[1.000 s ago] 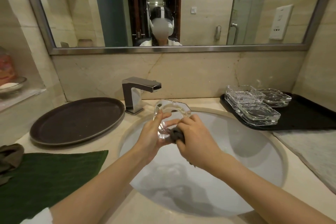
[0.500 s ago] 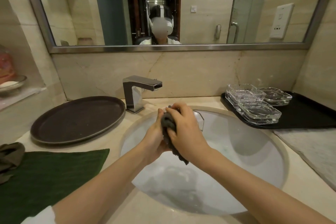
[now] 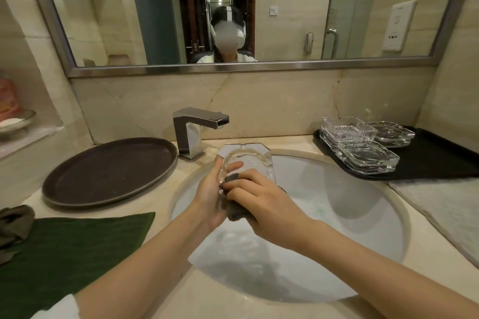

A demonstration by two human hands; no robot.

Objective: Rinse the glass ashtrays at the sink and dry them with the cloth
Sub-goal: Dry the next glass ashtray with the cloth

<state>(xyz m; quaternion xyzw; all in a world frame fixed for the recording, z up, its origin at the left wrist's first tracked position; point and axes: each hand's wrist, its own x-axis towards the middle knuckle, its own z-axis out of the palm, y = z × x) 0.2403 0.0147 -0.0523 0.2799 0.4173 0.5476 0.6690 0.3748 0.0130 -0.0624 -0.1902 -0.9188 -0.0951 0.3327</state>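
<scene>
A clear glass ashtray (image 3: 246, 160) is seen at the centre of the frame, with a dark grey cloth (image 3: 234, 211) against it. The sink (image 3: 350, 215) is white, the desk (image 3: 259, 305) cream marble with faint veins. At the left, a dark brown round tray (image 3: 111, 171) and a deep green towel (image 3: 72, 248) are shown. At the right, a black tray (image 3: 440, 160) carries clear ashtrays, one ribbed (image 3: 346, 129). The faucet (image 3: 197, 129) is polished silver. A pale grey mat (image 3: 445, 204) is seen at the right edge.
</scene>
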